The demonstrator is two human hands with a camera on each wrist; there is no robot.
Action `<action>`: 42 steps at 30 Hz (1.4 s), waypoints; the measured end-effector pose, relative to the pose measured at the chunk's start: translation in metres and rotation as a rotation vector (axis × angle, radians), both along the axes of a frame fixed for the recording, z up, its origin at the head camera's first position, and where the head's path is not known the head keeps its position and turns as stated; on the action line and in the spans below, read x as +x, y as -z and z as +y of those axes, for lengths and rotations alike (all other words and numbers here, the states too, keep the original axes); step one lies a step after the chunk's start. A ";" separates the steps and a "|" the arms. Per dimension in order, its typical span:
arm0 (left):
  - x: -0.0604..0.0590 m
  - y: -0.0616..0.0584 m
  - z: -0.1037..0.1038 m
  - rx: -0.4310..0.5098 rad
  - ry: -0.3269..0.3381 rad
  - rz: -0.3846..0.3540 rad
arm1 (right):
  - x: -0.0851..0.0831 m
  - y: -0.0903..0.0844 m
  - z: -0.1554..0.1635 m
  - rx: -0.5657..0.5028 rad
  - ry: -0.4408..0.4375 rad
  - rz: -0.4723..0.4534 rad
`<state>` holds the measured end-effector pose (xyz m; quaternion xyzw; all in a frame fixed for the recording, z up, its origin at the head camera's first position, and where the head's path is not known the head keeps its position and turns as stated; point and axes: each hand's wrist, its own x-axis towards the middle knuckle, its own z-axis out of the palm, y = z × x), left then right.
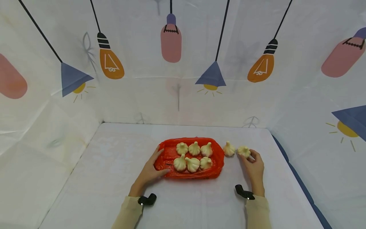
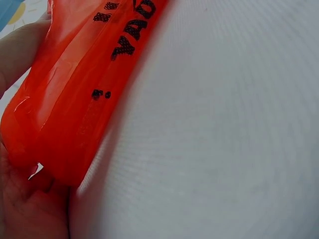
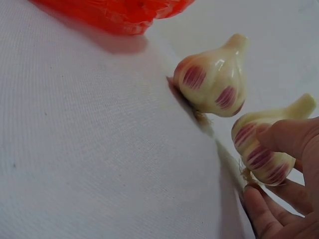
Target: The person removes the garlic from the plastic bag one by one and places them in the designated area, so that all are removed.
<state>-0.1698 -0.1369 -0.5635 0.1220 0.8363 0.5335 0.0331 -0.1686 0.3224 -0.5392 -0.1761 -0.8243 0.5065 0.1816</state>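
On the tabletop (image 1: pixel 114 178): red bag (image 1: pixel 213 165) with six garlic bulbs sitting on it, two rows of three. Left hand (image 1: pixel 150 171) holds the bag's left end, thumb along the near edge, fingers on the far side; left wrist view shows the plastic pinched against the palm. Right hand (image 1: pixel 254 167) grips one garlic (image 3: pixel 261 147) just right of the bag, thumb and fingers curled round it. Second loose garlic (image 3: pixel 212 79) stands upright between it and the bag, close beside the held one.
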 end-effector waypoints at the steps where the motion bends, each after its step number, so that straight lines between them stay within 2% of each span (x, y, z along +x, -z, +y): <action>1: 0.000 0.000 0.000 0.000 -0.001 -0.002 | 0.000 0.000 0.000 0.007 0.001 -0.010; 8: 0.001 0.002 0.000 0.000 -0.006 -0.030 | -0.001 0.002 -0.001 0.015 -0.003 -0.073; 18: 0.000 0.002 0.000 -0.001 -0.004 -0.026 | -0.001 0.001 -0.002 -0.019 -0.037 -0.093; 32: 0.001 -0.001 0.002 0.013 -0.016 -0.039 | -0.007 0.001 0.002 0.043 -0.062 -0.111; 42: 0.002 -0.001 0.002 0.020 -0.016 -0.041 | -0.007 -0.005 0.006 0.094 -0.094 -0.172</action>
